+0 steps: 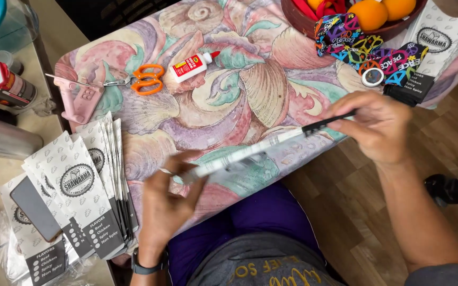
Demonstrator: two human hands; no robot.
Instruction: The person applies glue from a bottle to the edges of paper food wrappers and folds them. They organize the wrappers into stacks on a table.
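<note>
I hold a long flat white paper sleeve [250, 151] with a black end, edge-on and level above the table's near edge. My left hand [168, 198] pinches its near-left end. My right hand [375, 124] grips its black far-right end. A fanned stack of the same printed white paper sleeves [78, 198] lies to the left of my left hand. Another stack of such sleeves [441, 39] lies at the far right of the table.
The table wears a pastel shell-patterned cloth [229, 100]. On it lie orange-handled scissors [141, 79], a white glue bottle [192, 66], a pink tool [80, 100], a colourful patterned cloth [369, 53] and a bowl with oranges [382, 13]. A dark phone [35, 209] rests on the left stack.
</note>
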